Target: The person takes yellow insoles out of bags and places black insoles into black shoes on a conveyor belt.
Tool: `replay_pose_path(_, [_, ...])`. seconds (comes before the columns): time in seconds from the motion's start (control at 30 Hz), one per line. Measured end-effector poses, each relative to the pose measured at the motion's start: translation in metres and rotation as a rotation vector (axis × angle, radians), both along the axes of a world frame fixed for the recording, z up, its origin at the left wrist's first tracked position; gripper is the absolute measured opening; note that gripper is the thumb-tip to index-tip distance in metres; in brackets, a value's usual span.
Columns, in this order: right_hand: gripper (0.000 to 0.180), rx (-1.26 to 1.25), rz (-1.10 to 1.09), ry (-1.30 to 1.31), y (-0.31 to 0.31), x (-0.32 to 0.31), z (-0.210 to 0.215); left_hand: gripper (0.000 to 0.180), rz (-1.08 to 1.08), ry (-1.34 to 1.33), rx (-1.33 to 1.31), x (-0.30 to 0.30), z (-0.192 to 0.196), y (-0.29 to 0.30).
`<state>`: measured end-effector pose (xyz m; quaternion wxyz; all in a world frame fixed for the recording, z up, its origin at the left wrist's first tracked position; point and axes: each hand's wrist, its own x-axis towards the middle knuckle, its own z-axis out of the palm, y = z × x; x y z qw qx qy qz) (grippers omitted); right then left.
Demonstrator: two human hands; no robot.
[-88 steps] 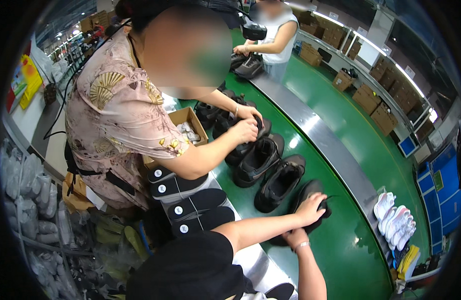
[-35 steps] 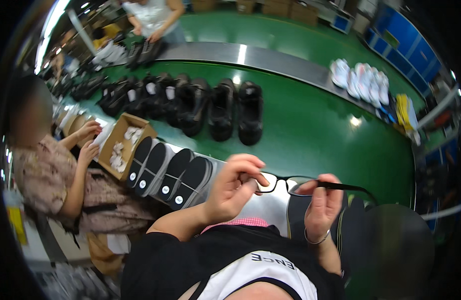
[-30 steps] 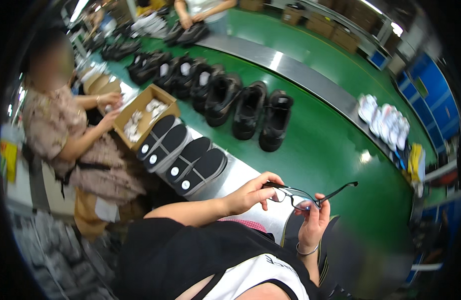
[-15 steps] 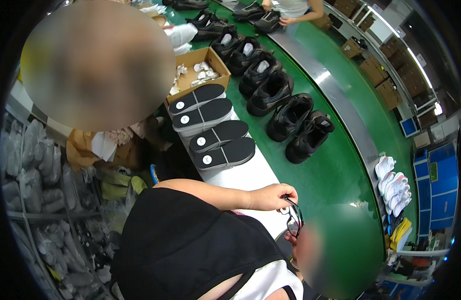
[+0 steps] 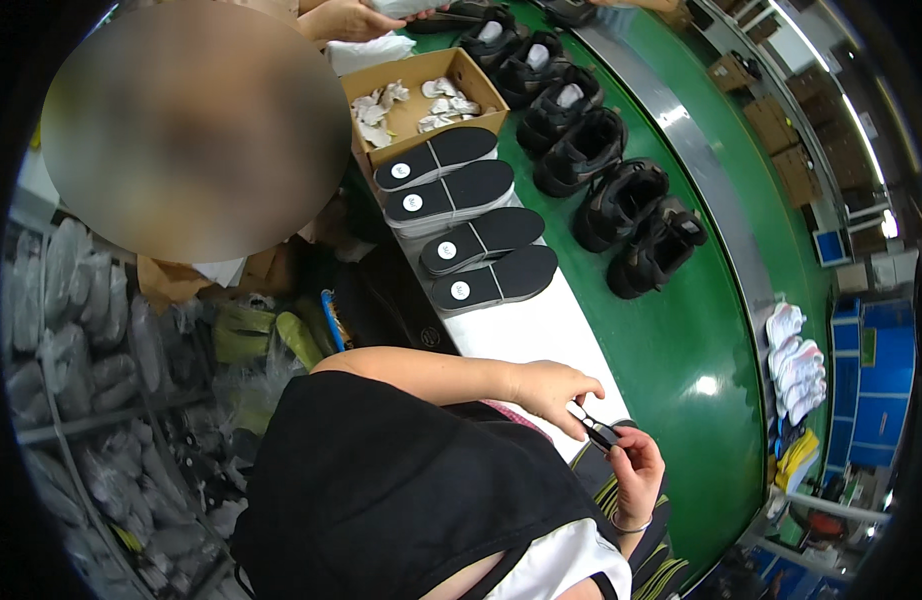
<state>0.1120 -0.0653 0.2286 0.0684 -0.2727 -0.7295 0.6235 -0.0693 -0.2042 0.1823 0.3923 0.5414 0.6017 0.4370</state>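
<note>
My left hand (image 5: 556, 395) and my right hand (image 5: 636, 472) hold a pair of black-framed eyeglasses (image 5: 601, 434) between their fingertips, above the near end of a white tabletop (image 5: 516, 335). The eyeglasses show almost edge-on, partly hidden by my fingers. Farther up the tabletop lie banded stacks of black insoles (image 5: 496, 280) with round white stickers, apart from both hands. A light band circles my right wrist.
Past the insoles, an open cardboard box (image 5: 413, 142) holds crumpled paper. Black shoes (image 5: 657, 250) line the green conveyor belt (image 5: 671, 375). Another person's hand (image 5: 346, 20) holds a pale item at the top. Racks of plastic-wrapped items (image 5: 76, 345) stand at left.
The eyeglasses have turned from lenses showing to nearly edge-on, and my hands are closer together. My right hand, mostly hidden before, now shows. The view has shifted slightly.
</note>
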Motion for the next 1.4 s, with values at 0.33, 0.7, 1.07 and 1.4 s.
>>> replay_pose_path(0.33, [0.038, 0.082, 0.014, 0.038, -0.033, -0.037, -0.004, 0.027, 0.108, 0.096, -0.177, -0.004, -0.019, -0.035])
replay_pose_path(0.7, [0.041, -0.229, 0.189, -0.233, -0.067, -0.057, -0.035, 0.026, 0.295, 0.104, -0.137, 0.015, -0.047, -0.073])
replay_pose_path(1.07, [0.045, -0.506, 0.409, -0.216, -0.062, -0.081, -0.051, 0.03, 0.551, -0.01, -0.196, 0.033, -0.052, -0.094])
replay_pose_path(1.4, [0.037, -0.349, 0.157, -0.07, -0.048, -0.035, -0.057, 0.032, 0.334, 0.142, -0.231, 0.025, -0.036, -0.059])
